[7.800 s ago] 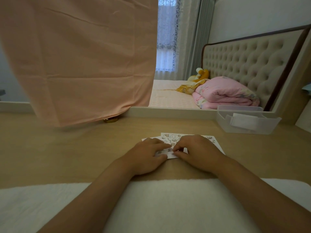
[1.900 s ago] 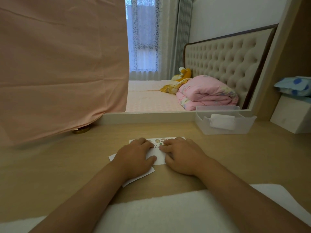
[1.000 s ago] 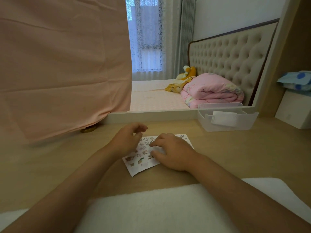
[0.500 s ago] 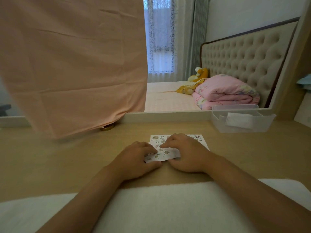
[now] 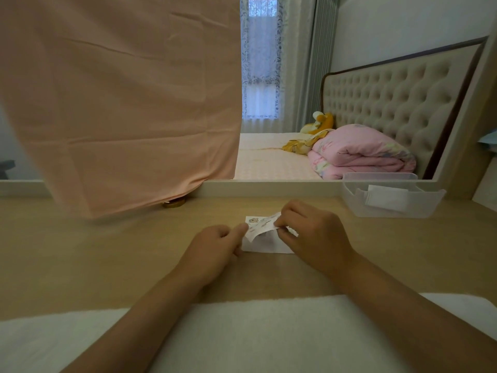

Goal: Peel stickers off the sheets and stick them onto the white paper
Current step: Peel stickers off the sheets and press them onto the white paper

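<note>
A small sticker sheet (image 5: 259, 226) with printed cartoon figures is lifted and curled above the wooden desk. My right hand (image 5: 312, 235) pinches its right edge between thumb and fingers. My left hand (image 5: 215, 246) touches the sheet's left end with its fingertips, the other fingers curled. Under the lifted sheet lies the white paper (image 5: 265, 246) flat on the desk, partly hidden by both hands. One brown sticker (image 5: 253, 219) shows at the far left corner of the papers.
A clear plastic box (image 5: 392, 200) with a white packet inside stands at the back right. A peach cloth (image 5: 121, 103) hangs over the mirror at the left, a gold lid (image 5: 174, 203) below it. A white towel (image 5: 242, 335) covers the desk's front edge.
The sticker sheet lay flat under both hands half a second ago. Now my right hand has raised and curled it off the white paper, and my left hand has slid slightly left.
</note>
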Available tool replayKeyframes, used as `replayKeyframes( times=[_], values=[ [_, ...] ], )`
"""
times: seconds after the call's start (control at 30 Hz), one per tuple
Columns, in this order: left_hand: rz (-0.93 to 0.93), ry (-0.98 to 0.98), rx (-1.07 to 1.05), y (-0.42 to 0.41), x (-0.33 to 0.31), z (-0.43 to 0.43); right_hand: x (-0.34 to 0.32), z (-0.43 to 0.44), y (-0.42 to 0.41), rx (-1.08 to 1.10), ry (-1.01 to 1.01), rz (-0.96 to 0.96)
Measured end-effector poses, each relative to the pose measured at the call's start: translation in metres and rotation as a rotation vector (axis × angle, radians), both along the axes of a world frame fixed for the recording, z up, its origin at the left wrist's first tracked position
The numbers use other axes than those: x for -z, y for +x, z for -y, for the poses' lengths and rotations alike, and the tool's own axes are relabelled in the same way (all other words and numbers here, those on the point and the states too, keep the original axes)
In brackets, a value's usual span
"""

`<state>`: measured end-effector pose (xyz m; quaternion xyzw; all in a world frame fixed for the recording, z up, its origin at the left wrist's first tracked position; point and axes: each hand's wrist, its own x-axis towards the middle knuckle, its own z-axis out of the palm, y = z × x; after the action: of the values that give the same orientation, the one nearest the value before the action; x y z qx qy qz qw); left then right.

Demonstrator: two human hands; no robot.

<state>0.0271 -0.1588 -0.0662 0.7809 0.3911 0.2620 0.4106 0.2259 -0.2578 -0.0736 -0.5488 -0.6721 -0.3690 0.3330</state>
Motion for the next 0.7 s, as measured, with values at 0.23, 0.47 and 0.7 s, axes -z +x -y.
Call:
replayKeyframes(
  times=[0.23, 0.47, 0.7],
  values=[
    [0.213, -0.383, -0.019, 0.004, 0.0, 0.0, 0.0, 0.002, -0.006, -0.024, -0.103, 0.042],
    [0.319, -0.353, 0.008, 0.004, 0.003, 0.003, 0.008, -0.006, -0.02, -0.06, -0.278, -0.324],
    [0.378, -0.265, 0.072, 0.007, 0.005, 0.009, 0.008, -0.012, -0.024, -0.13, -0.278, -0.539]
  ],
)
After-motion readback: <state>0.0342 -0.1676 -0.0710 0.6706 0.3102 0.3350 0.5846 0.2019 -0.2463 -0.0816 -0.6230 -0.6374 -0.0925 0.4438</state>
